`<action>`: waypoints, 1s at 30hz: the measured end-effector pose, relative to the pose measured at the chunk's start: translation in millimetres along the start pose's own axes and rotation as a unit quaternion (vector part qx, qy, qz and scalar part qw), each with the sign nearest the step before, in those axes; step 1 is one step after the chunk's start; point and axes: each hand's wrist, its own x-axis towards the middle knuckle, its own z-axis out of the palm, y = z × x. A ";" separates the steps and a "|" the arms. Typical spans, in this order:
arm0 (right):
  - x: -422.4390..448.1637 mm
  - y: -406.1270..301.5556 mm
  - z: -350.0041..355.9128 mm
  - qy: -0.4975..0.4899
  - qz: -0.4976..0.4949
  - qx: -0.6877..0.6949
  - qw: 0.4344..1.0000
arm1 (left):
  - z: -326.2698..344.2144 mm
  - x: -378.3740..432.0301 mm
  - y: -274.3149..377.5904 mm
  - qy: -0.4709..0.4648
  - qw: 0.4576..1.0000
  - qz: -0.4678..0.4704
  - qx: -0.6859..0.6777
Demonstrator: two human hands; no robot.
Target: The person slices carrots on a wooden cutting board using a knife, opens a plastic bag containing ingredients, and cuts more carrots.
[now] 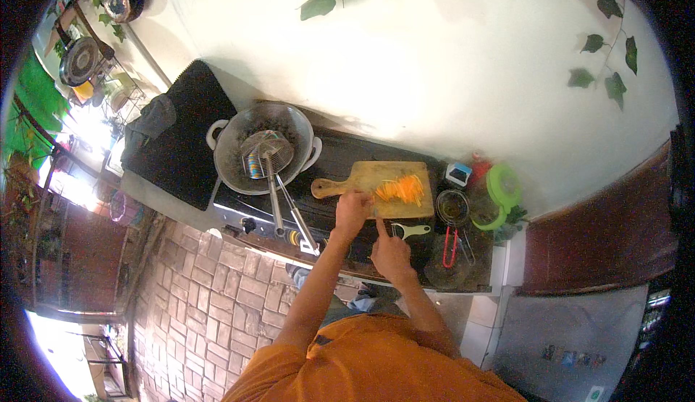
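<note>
Orange shredded strips, probably carrot (400, 190), lie in a loose heap on a wooden cutting board (361, 173) with its handle to the left. My left hand (354, 212) rests at the board's near left edge, fingers curled; whatever may be in them is too small to make out. Beside it, my right hand (392, 254) stretches its index finger to the board's near edge, the other fingers curled under. A bluish sliver near that fingertip is too blurred to name. Just right of the fingertip lies a pale-green-handled peeler (414, 231).
Left stands a wok (228, 160) holding a wire skimmer (277, 152) and metal-handled tools, which jut over the front edge. To the right are a red-handled strainer (449, 247), a glass bowl (453, 207), a green-lidded container (504, 185) and a small blue-white box (457, 174).
</note>
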 end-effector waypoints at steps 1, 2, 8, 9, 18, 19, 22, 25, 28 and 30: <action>3.4 2.7 -0.3 0.012 -0.001 0.010 1.000 | -0.6 0.4 1.4 -0.002 1.000 -0.002 0.001; 6.2 5.7 0.4 0.024 -0.002 0.020 0.999 | -1.1 0.4 3.1 -0.003 1.000 -0.004 0.002; 17.8 12.0 4.9 0.077 -0.033 0.041 0.996 | -7.1 1.6 7.0 -0.047 0.997 -0.022 0.059; 17.6 11.2 5.2 0.077 -0.033 0.041 0.996 | -7.6 1.5 7.9 -0.048 0.997 -0.022 0.059; 19.2 9.8 8.1 0.082 -0.033 0.038 0.995 | -5.4 -0.2 7.6 -0.032 0.998 -0.024 0.039; 18.9 9.5 7.1 0.081 -0.033 0.039 0.995 | -6.0 -0.3 7.2 -0.041 0.998 -0.026 0.038; 22.6 12.5 15.3 0.066 -0.022 0.040 0.997 | -4.8 -1.0 5.0 -0.048 0.998 -0.022 0.044; 26.6 14.0 22.6 0.067 -0.020 0.029 0.997 | 0.3 -3.0 1.4 -0.014 0.999 0.003 0.036; 32.4 9.8 13.3 0.073 -0.024 0.027 0.997 | 0.9 -2.8 -1.3 0.000 1.000 0.015 0.013; 36.5 7.4 10.4 0.066 -0.020 0.036 0.997 | 0.4 -1.3 -0.3 -0.017 1.000 0.008 0.004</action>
